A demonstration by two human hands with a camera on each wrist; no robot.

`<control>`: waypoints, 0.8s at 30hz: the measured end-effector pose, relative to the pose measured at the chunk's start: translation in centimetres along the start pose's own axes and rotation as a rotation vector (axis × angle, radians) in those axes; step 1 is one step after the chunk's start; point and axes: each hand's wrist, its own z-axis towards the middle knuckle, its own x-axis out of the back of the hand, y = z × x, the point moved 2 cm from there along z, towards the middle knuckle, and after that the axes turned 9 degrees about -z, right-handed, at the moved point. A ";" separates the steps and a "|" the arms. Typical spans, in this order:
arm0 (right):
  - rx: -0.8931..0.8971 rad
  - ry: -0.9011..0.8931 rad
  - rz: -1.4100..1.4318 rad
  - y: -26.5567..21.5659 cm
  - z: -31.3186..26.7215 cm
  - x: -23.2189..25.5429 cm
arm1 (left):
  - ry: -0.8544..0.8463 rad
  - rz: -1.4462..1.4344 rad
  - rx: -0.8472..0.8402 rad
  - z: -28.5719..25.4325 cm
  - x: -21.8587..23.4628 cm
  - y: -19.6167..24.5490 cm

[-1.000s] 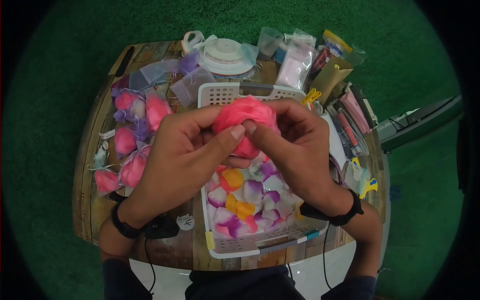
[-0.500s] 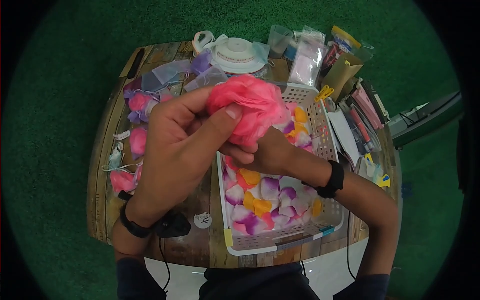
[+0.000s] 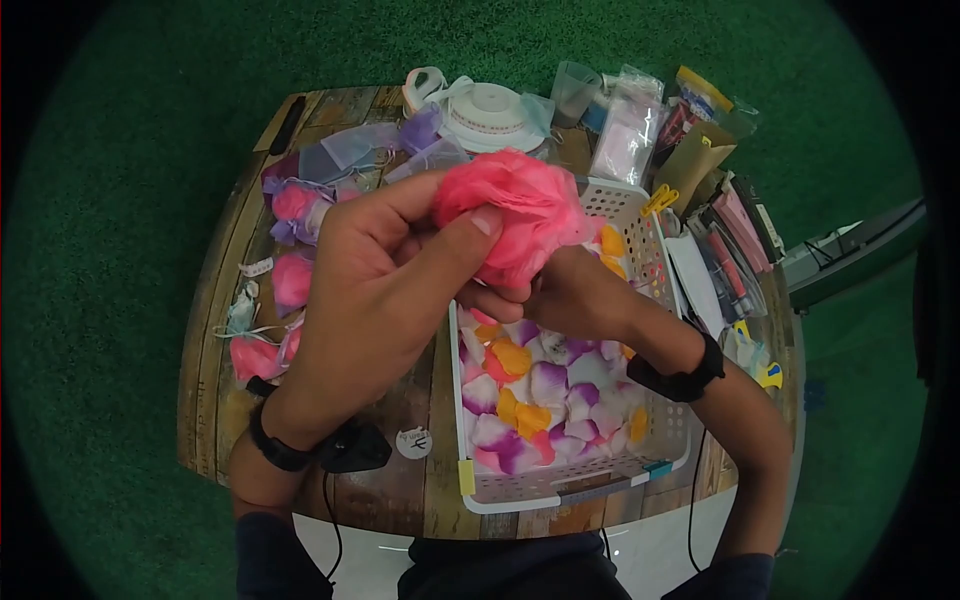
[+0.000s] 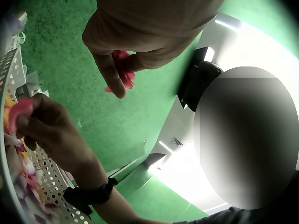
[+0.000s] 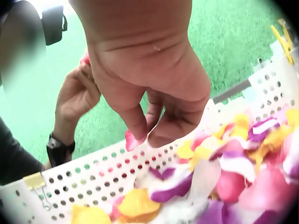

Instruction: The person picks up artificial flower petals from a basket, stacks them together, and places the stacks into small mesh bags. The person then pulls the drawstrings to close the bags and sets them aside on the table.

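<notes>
A layered bunch of pink artificial petals [image 3: 510, 205] is held up by my left hand [image 3: 375, 290], thumb pressed on its near face. Below and behind that bunch, my right hand [image 3: 585, 295] is partly hidden in the head view. The right wrist view shows its thumb and finger pinching a single pink petal [image 5: 132, 141] above the basket. In the left wrist view the same petal [image 4: 21, 112] stands out from the fingertips. Beneath both hands, the white perforated basket [image 3: 520, 497] contains loose purple-white, orange and pink petals [image 3: 550, 385].
Pouches with pink contents [image 3: 292, 280] lie along the table's left side. Ribbon rolls [image 3: 490, 115] stand at the back, near a clear cup [image 3: 575, 92]. Plastic packets [image 3: 628, 130] and stationery [image 3: 730, 260] line the right. A round tag [image 3: 414, 443] lies left of the basket.
My right hand has left the pink bunch and dropped behind it, over the basket, now with one petal. The left hand keeps the bunch. The head view has shifted slightly.
</notes>
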 end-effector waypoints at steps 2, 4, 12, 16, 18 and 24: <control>-0.054 -0.046 0.112 -2.1 -1.6 3.0 | -0.007 0.008 -0.014 0.2 0.2 -0.2; -0.056 -0.070 0.261 -3.4 -3.5 5.4 | -0.002 0.023 -0.017 0.4 0.5 -0.1; 0.229 0.195 0.302 -9.0 -7.5 9.7 | -0.042 0.100 0.038 0.1 -0.5 -0.8; -0.023 0.258 0.379 -8.8 -6.5 8.3 | -0.047 0.271 -0.071 -0.4 -0.9 -1.4; -0.028 0.296 0.325 -8.3 -6.3 7.6 | -0.039 0.399 -0.171 -0.5 -1.0 -1.4; 0.275 0.221 0.033 -8.4 -6.0 7.2 | -0.110 0.505 -0.093 -0.6 -1.3 -1.1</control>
